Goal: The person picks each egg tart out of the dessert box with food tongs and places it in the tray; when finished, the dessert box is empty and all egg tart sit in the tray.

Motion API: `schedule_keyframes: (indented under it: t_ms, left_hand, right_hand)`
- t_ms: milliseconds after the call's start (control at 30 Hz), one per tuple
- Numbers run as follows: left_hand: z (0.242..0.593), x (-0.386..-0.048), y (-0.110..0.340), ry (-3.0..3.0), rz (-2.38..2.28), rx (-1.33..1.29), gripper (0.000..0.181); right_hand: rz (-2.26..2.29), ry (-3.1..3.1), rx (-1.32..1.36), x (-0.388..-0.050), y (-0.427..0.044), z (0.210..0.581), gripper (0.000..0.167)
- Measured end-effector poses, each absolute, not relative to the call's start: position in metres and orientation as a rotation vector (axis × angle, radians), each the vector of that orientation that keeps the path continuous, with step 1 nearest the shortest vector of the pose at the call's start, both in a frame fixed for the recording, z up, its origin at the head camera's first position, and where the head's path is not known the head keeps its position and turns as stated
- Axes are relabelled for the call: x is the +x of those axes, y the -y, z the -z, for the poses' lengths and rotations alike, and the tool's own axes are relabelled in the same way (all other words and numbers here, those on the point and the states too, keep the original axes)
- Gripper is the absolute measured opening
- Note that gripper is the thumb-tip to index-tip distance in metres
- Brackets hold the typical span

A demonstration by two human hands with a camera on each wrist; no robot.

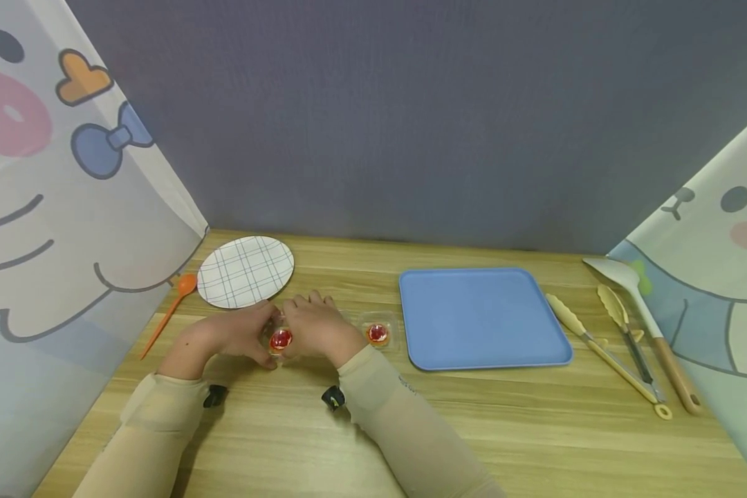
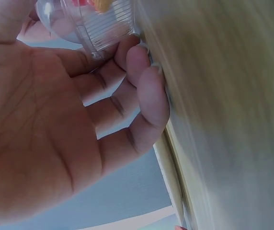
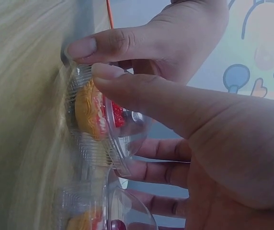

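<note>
Held box: a clear box (image 3: 91,148) with a domed lid and ridged base, on the wood-grain surface (image 1: 274,443) between the two hands; call it the centre of the clock, twelve pointing away from the person.
Tart inside: a golden-crusted tart (image 1: 280,340), its topping bright red.
Left hand: this hand (image 1: 239,334) comes in from the nine o'clock side, thumb and bent fingers clamped on the box.
Right hand: from where I stand, this hand (image 1: 317,328) comes at the same box from three o'clock, thumb on its near edge and fingers round the far side, gripping it.
Second box: another clear box (image 1: 393,330) at three o'clock, just past the right hand, holding a red-topped tart (image 1: 377,334).
Plate: a white checked plate (image 1: 245,272) at eleven.
Spoon: an orange spoon (image 1: 185,286) near ten, beside the plate.
Tray: a blue tray (image 1: 485,318) at three, beyond the second box.
Utensils: farther out at three, yellow-tipped tongs (image 1: 622,370) and a wooden-handled turner (image 1: 676,373).
</note>
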State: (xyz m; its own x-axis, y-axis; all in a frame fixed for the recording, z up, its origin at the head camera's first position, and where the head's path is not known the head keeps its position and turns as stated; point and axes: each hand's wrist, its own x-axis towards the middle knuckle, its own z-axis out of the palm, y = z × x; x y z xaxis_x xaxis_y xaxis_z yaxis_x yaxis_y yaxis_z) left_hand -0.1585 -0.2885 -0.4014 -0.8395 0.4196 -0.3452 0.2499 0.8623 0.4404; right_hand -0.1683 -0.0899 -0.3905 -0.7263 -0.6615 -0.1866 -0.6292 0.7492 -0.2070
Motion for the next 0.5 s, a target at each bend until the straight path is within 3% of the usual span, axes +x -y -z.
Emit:
schedule_keyframes:
  t_ms: [500]
  left_hand:
    - [0.3981, -0.1568, 0.2884, -2.579, -0.541, 0.482, 0.078]
  right_hand:
    - [0.199, -2.712, -1.035, -0.167, 0.0898, 0.3888, 0.069]
